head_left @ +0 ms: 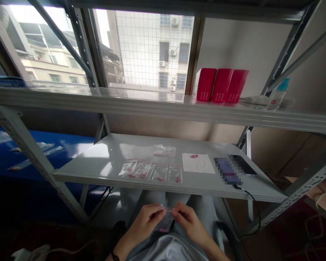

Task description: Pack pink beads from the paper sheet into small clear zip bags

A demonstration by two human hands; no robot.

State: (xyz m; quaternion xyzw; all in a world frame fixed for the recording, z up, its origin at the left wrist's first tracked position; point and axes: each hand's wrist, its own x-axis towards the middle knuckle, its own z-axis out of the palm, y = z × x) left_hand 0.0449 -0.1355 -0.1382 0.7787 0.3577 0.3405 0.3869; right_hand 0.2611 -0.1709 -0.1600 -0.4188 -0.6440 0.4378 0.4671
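Over my lap, my left hand (148, 221) and my right hand (187, 220) pinch the top edge of a clear zip bag (167, 209), one at each side. Small pink pieces (163, 230) show low down between the hands, seemingly at the bottom of this bag. Ahead on the grey shelf top (97, 163), several filled zip bags (159, 173) lie in a row, each with small red pieces in it. Behind them is a little pile of clear bags (164, 150). A white tissue (197, 165) to the right carries a few red pieces (194, 156).
A phone (228, 171) with a black cable (251, 195) and a second dark phone (244, 165) lie at the right. Red boxes (222, 86) and a spray bottle (277, 96) stand on the upper shelf (152, 107). Metal posts flank both sides.
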